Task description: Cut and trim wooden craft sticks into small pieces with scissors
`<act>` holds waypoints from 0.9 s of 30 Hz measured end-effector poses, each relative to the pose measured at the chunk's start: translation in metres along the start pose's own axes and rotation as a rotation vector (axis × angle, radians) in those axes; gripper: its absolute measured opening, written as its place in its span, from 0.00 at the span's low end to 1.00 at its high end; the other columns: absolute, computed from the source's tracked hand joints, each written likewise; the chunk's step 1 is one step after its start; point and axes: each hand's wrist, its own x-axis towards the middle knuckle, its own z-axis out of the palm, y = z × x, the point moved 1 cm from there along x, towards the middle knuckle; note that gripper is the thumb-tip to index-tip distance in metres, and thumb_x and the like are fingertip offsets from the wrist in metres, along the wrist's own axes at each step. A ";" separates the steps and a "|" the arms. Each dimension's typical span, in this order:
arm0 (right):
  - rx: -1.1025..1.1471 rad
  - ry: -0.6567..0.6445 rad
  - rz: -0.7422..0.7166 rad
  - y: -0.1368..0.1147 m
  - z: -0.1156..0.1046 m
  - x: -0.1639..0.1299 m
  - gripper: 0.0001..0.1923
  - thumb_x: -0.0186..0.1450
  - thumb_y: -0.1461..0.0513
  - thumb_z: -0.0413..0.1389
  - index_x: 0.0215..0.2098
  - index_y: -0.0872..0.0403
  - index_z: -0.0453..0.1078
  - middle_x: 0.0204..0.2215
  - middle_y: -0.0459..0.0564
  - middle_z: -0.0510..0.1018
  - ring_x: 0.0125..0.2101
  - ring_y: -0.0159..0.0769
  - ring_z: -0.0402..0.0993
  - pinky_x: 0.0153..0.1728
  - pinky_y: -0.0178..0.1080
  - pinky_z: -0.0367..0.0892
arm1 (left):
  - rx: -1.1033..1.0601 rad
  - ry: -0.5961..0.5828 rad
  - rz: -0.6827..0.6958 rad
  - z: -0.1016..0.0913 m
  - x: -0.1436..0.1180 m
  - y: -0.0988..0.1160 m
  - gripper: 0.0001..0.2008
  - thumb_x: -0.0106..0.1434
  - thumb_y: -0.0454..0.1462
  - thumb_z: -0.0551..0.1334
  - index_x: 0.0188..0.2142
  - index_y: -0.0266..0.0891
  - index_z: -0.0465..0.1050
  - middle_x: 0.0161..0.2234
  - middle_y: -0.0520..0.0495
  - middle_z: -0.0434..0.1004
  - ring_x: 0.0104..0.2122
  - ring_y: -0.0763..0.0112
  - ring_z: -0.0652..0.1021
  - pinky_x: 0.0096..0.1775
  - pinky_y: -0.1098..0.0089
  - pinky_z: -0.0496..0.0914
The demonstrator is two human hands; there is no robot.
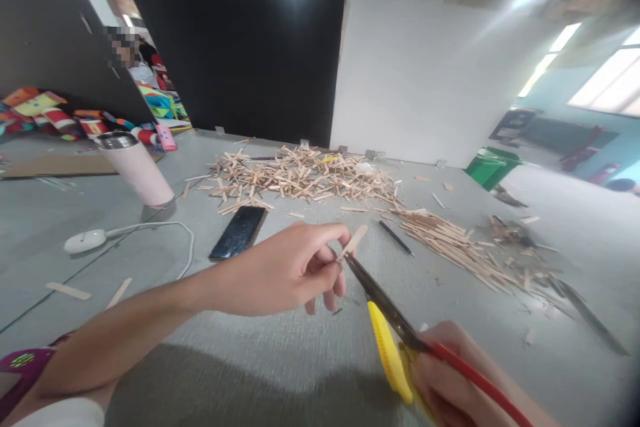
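My left hand (287, 270) pinches a short wooden craft stick (354, 240) between thumb and fingers, holding it just above the grey table. My right hand (457, 377), at the lower right, grips scissors (387, 317) with yellow and red handles. The dark blades point up and left, and their tips meet the lower end of the stick. A big loose pile of wooden sticks (300, 173) lies further back on the table. A second heap of sticks and cut pieces (465, 247) spreads to the right.
A black phone (239, 232) lies face up left of my hand, a black pen (396, 238) to the right. A pink tumbler (135, 168) and a white corded device (85, 240) stand at left. A green bin (493, 165) sits far right. A person sits far back left.
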 end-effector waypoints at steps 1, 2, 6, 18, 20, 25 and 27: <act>-0.023 0.002 0.006 -0.002 -0.001 0.000 0.30 0.71 0.33 0.54 0.35 0.50 0.64 0.20 0.38 0.62 0.20 0.28 0.52 0.22 0.35 0.46 | 0.013 -0.004 -0.001 -0.001 0.000 0.001 0.05 0.78 0.33 0.53 0.43 0.43 0.63 0.37 0.48 0.83 0.35 0.66 0.86 0.29 0.72 0.81; -0.036 0.012 0.010 -0.005 -0.002 -0.001 0.30 0.71 0.33 0.54 0.34 0.50 0.64 0.20 0.38 0.62 0.20 0.28 0.52 0.22 0.35 0.46 | 0.029 -0.007 -0.003 -0.002 0.000 0.001 0.04 0.77 0.33 0.54 0.43 0.43 0.64 0.37 0.49 0.83 0.34 0.66 0.86 0.29 0.72 0.80; -0.026 0.046 0.025 -0.011 -0.006 -0.004 0.31 0.67 0.33 0.61 0.34 0.50 0.66 0.21 0.39 0.65 0.21 0.28 0.53 0.22 0.35 0.48 | 0.109 -0.001 -0.014 -0.004 -0.001 0.000 0.04 0.77 0.34 0.54 0.42 0.42 0.65 0.35 0.48 0.84 0.33 0.66 0.85 0.25 0.75 0.77; 0.009 -0.070 -0.001 -0.008 -0.011 0.012 0.34 0.71 0.35 0.54 0.22 0.50 0.62 0.11 0.37 0.60 0.11 0.23 0.51 0.14 0.31 0.47 | 0.312 -0.019 0.024 -0.019 0.000 -0.002 0.10 0.76 0.35 0.57 0.50 0.41 0.78 0.37 0.47 0.85 0.28 0.72 0.80 0.30 0.74 0.74; 0.052 -0.110 0.010 -0.003 -0.010 0.018 0.34 0.71 0.34 0.52 0.20 0.49 0.61 0.08 0.35 0.56 0.09 0.23 0.49 0.11 0.30 0.46 | 0.286 -0.011 0.014 -0.020 0.002 -0.003 0.10 0.76 0.35 0.57 0.49 0.40 0.77 0.39 0.46 0.86 0.29 0.72 0.81 0.32 0.73 0.74; 0.012 -0.087 -0.003 -0.008 -0.009 0.018 0.36 0.70 0.33 0.53 0.19 0.50 0.59 0.09 0.37 0.58 0.11 0.23 0.52 0.14 0.30 0.49 | 0.199 -0.010 0.008 -0.017 0.003 -0.002 0.04 0.75 0.37 0.58 0.44 0.41 0.71 0.37 0.45 0.86 0.32 0.67 0.84 0.30 0.73 0.75; -0.027 -0.047 -0.013 -0.010 -0.011 0.014 0.35 0.67 0.31 0.55 0.24 0.51 0.62 0.13 0.37 0.62 0.13 0.23 0.53 0.15 0.30 0.49 | 0.194 -0.022 0.005 -0.016 0.003 -0.002 0.03 0.74 0.37 0.59 0.42 0.41 0.70 0.36 0.46 0.85 0.31 0.68 0.84 0.28 0.74 0.74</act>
